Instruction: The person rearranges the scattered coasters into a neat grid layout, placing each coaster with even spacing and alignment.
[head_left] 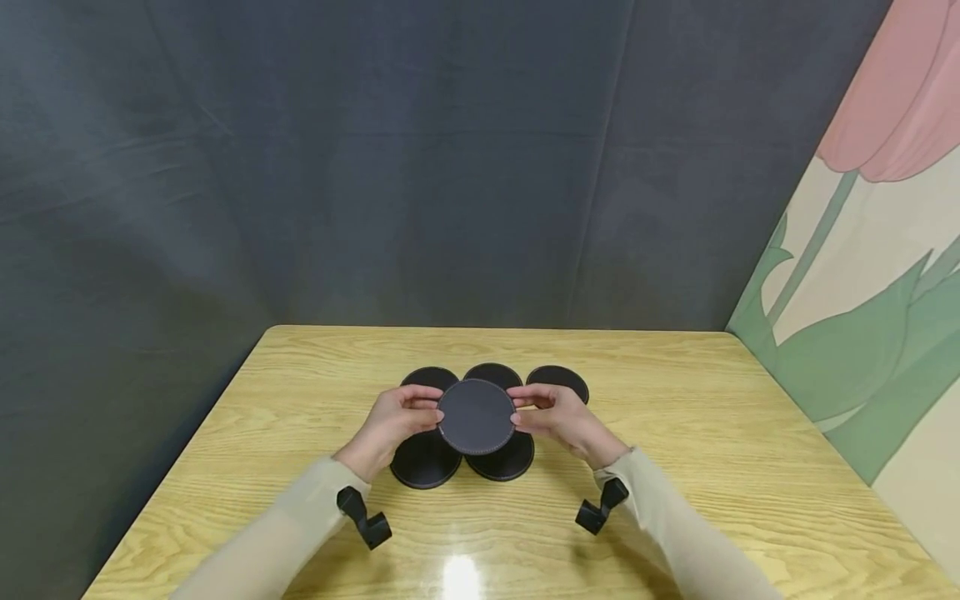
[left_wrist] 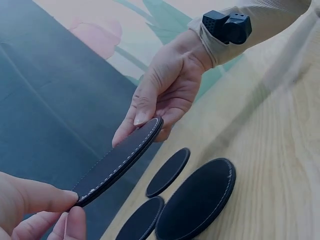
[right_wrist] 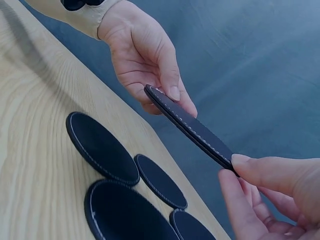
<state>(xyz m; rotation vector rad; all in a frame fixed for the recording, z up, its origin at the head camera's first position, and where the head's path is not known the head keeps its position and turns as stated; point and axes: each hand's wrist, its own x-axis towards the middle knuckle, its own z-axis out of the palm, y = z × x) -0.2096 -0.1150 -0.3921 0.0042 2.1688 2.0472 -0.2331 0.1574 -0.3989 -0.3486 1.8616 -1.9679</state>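
A round black coaster (head_left: pixel 476 417) with pale stitching round its rim is held up by both hands. My left hand (head_left: pixel 395 422) pinches its left edge between thumb and fingers; my right hand (head_left: pixel 562 421) pinches the right edge the same way. Both wrist views show the coaster (left_wrist: pixel 117 157) tilted and raised off the table, its edge looking layered. Beneath and behind it lie several matching coasters, among them a front left coaster (head_left: pixel 426 465), a front right coaster (head_left: pixel 506 462) and a back right coaster (head_left: pixel 558 377). The held coaster and the hands partly cover them.
The wooden table (head_left: pixel 675 400) has a light grain and a bright reflection near its front. A dark cloth (head_left: pixel 450 167) hangs behind and along the left. At the right stands a wall (head_left: pixel 862 292) painted with a pink tulip. Each wrist wears a small black camera mount (head_left: pixel 365 518).
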